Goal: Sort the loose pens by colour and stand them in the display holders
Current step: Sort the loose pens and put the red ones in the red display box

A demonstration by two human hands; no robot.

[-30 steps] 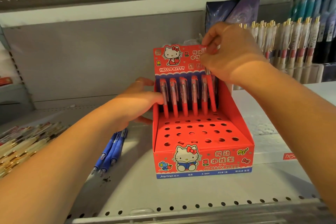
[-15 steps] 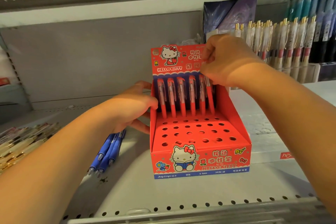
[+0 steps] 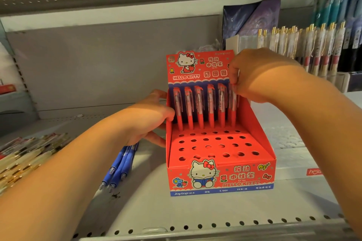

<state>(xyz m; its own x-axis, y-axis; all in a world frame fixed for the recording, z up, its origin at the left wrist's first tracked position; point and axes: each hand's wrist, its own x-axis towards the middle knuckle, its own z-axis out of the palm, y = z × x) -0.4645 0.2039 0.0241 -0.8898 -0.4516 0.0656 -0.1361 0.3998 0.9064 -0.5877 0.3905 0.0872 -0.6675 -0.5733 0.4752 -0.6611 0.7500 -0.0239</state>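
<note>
Six red pens (image 3: 199, 107) stand side by side in the back row of a red Hello Kitty holder (image 3: 221, 178), each upright in its own hole, while the rows of holes in front of them hold nothing. The right hand (image 3: 260, 76) reaches in from above and to the right, its fingertips (image 3: 234, 82) curled and pinching the top of the end pen (image 3: 233, 111) at the right of the row. The left hand (image 3: 150, 115) grips the holder's left wall, thumb on the front edge and fingers spread along the outside. The holder sits square on a pale perforated shelf (image 3: 195, 211). Just left of it, partly under the left hand, a few blue pens (image 3: 117, 168) lie loose on the shelf, tips toward the camera. Farther left is a heap of gold-trimmed pens (image 3: 25, 152) (their colours are hard to make out). A flat white box (image 3: 290, 143) lies beside the holder's right wall, and behind it a rack of gold-topped pens (image 3: 305, 49) stands in front of a dark purple packet (image 3: 252, 17).
</note>
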